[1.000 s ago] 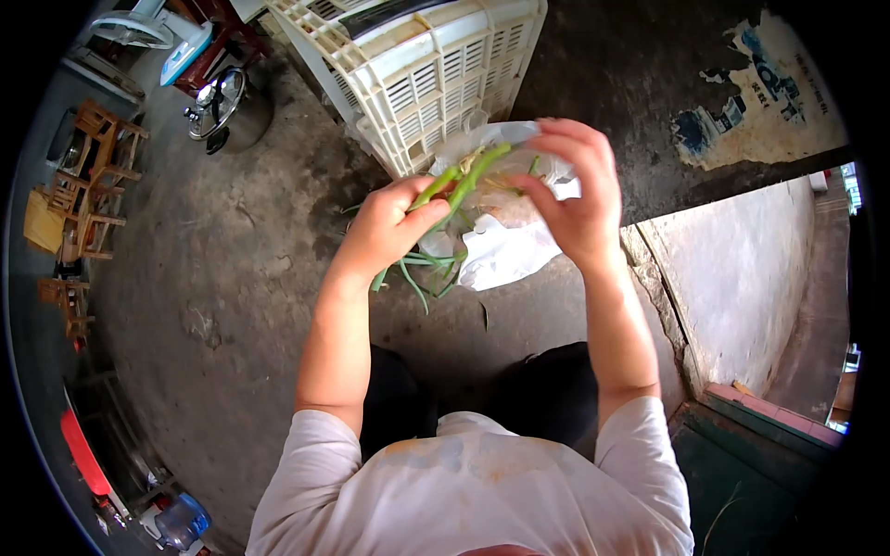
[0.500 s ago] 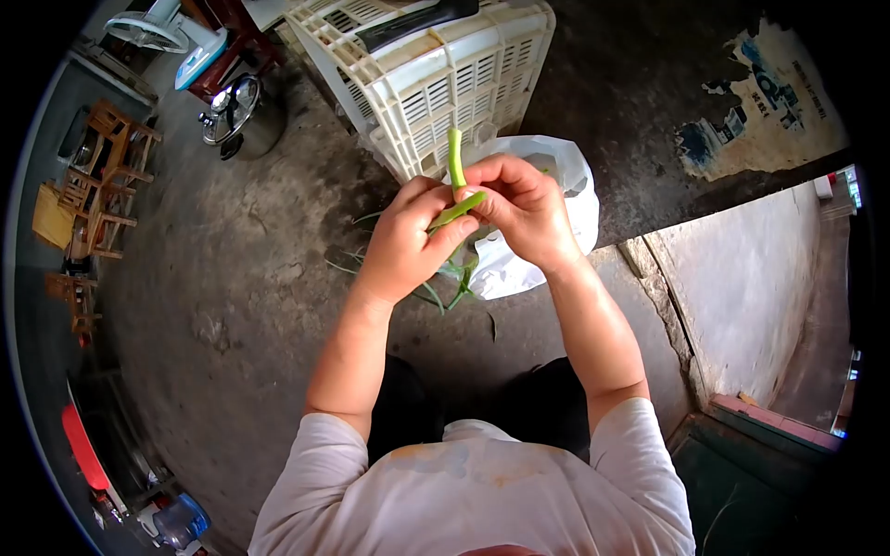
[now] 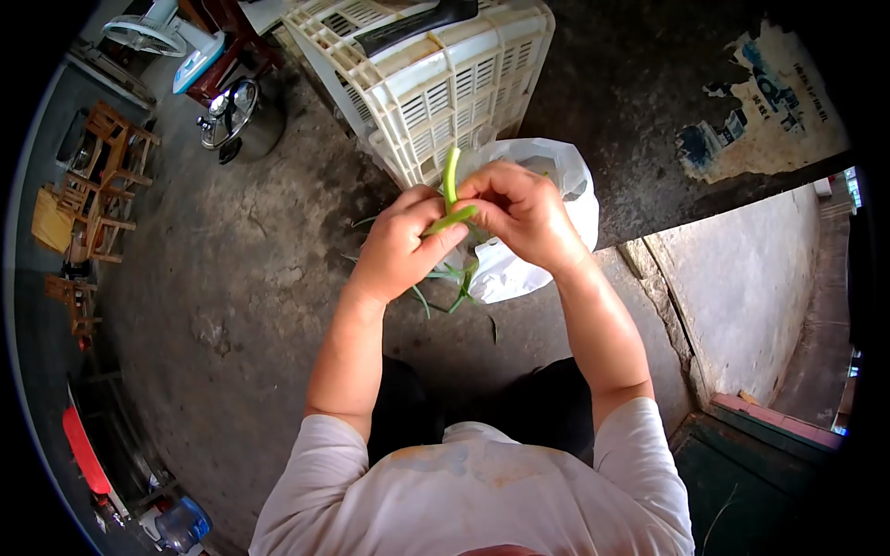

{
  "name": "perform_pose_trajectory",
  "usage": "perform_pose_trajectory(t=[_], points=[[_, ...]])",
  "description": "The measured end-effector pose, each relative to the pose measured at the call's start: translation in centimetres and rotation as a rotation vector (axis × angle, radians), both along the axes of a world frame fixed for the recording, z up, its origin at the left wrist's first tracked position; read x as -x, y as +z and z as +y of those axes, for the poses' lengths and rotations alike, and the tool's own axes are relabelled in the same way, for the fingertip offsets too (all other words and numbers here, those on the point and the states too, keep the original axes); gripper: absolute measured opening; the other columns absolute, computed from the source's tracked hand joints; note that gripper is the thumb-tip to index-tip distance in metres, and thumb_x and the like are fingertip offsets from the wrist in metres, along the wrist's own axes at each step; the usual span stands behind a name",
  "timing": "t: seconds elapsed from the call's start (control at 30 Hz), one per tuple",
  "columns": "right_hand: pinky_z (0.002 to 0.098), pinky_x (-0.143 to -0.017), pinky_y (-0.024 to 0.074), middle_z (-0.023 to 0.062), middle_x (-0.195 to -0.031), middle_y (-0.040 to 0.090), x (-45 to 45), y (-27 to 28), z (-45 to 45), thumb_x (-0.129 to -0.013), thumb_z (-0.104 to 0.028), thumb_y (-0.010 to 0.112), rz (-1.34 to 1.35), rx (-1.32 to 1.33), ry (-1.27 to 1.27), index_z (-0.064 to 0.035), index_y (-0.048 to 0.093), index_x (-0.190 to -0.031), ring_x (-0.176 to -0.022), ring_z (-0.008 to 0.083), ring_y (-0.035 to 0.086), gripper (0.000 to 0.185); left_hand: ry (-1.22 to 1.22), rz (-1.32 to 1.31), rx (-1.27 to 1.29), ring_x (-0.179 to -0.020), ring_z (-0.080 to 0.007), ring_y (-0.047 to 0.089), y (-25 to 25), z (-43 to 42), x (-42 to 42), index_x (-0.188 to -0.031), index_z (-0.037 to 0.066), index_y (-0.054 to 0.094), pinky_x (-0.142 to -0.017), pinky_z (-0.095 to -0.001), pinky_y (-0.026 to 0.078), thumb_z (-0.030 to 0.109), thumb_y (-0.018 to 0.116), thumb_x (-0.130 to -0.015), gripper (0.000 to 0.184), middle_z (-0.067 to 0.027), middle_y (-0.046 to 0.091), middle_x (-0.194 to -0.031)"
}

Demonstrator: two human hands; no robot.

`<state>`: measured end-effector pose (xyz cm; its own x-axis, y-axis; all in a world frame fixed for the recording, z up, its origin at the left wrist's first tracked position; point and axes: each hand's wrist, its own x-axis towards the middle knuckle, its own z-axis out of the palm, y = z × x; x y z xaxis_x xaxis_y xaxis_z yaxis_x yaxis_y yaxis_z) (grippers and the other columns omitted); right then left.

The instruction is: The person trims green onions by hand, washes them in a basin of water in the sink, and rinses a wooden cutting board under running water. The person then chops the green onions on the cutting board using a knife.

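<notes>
Green vegetable stalks [image 3: 451,176] are between my two hands, over the floor. One pale-ended piece points up, and another lies slantwise across the fingers; I cannot tell the exact vegetable. My left hand [image 3: 399,243] is closed around the stalks, thumb pressed along the lower piece. My right hand [image 3: 528,213] pinches at the same stalks from the other side, fingertips close to the left ones. Beneath the hands, thin green strands [image 3: 461,289] hang or lie near the floor. A white plastic bag [image 3: 579,208] stands open behind my right hand, its contents mostly hidden.
An upturned white plastic crate [image 3: 445,88] stands ahead, a black-handled object [image 3: 417,28] on top. Left are a lidded metal pot [image 3: 246,120], a fan [image 3: 144,35] and wooden chairs [image 3: 111,176]. Torn printed sheet [image 3: 756,107] lies at right.
Both hands have come slightly down toward me, with the stalks between them. The upright piece now stands lower. The right fingers have curled in more.
</notes>
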<state>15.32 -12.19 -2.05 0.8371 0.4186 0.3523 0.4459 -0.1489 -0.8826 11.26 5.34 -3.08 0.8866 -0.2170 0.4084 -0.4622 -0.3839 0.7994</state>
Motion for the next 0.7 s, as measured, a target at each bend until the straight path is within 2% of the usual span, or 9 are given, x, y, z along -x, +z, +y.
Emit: perform_pose_trajectory(t=[0.07,0.13,0.17,0.27,0.47,0.6,0.7], points=[[0.0281,-0.059,0.047,0.0078,-0.074,0.06,-0.2,-0.1,0.0,-0.071,-0.008,0.07,-0.014,0.028,-0.016,-0.0045,0.063,-0.081,-0.065,0.0202,0.059,0.013,0.006,0.02,-0.028,-0.073,-0.0279,0.056,-0.2,0.2,-0.1,-0.086,0.001,0.06,-0.065,-0.0347,0.045,0.014,0.063,-0.077,0.016,-0.0108,0.055,-0.08],[0.0251,-0.058,0.0456,0.0058,-0.076,0.057,-0.4,-0.1,-0.3,-0.074,-0.002,0.066,-0.182,0.132,-0.003,-0.0016,0.059,-0.089,-0.067,0.0137,0.057,0.016,0.007,0.032,-0.056,-0.074,-0.0295,0.055,-0.2,0.3,-0.2,-0.084,0.0,0.059,-0.066,-0.0356,0.045,0.014,0.063,-0.077,0.016,-0.0115,0.055,-0.081],[0.0251,-0.058,0.0456,0.0058,-0.076,0.057,-0.2,0.0,-0.3,-0.074,-0.002,0.066,-0.182,0.132,-0.005,-0.0016,0.059,-0.089,-0.067,0.0137,0.057,0.016,0.005,0.032,-0.057,-0.074,-0.0295,0.055,-0.2,0.2,-0.2,-0.084,0.0,0.059,-0.066,-0.0356,0.045,0.014,0.063,-0.077,0.016,-0.0115,0.055,-0.081],[0.0295,-0.059,0.0465,0.0082,-0.076,0.058,0.1,0.3,-0.6,-0.071,0.001,0.065,-0.175,0.191,0.025,-0.0029,0.06,-0.087,-0.068,0.0212,0.058,0.017,-0.001,0.026,-0.061,-0.074,-0.0297,0.055,-0.3,-0.1,-0.2,-0.084,0.0,0.059,-0.066,-0.0358,0.045,0.014,0.064,-0.076,0.017,-0.0114,0.055,-0.08],[0.034,-0.061,0.0475,0.0091,-0.078,0.058,-0.2,-0.2,-1.1,-0.073,-0.002,0.063,-0.334,0.318,-0.035,-0.0042,0.059,-0.085,-0.071,0.0291,0.058,0.013,0.008,0.024,-0.101,-0.074,-0.0293,0.055,-0.4,-0.4,-0.3,-0.083,0.0,0.059,-0.065,-0.0357,0.045,0.013,0.064,-0.076,0.016,-0.0113,0.054,-0.08],[0.0328,-0.06,0.0474,0.0092,-0.078,0.059,-0.5,0.3,-1.5,-0.074,-0.002,0.063,-0.397,0.349,-0.15,-0.0038,0.059,-0.083,-0.071,0.0276,0.058,0.01,0.019,0.049,-0.102,-0.074,-0.0289,0.055,-0.4,-0.1,-0.4,-0.084,0.001,0.059,-0.065,-0.0356,0.045,0.014,0.063,-0.076,0.015,-0.0109,0.055,-0.08],[0.0309,-0.059,0.0474,0.0093,-0.079,0.059,-0.9,0.8,-2.2,-0.074,-0.003,0.064,-0.353,0.242,-0.154,-0.0027,0.059,-0.084,-0.069,0.025,0.059,0.011,0.022,0.059,-0.108,-0.074,-0.0291,0.055,-0.5,-0.1,-0.4,-0.083,0.001,0.059,-0.065,-0.0358,0.045,0.014,0.063,-0.076,0.015,-0.0108,0.054,-0.08]])
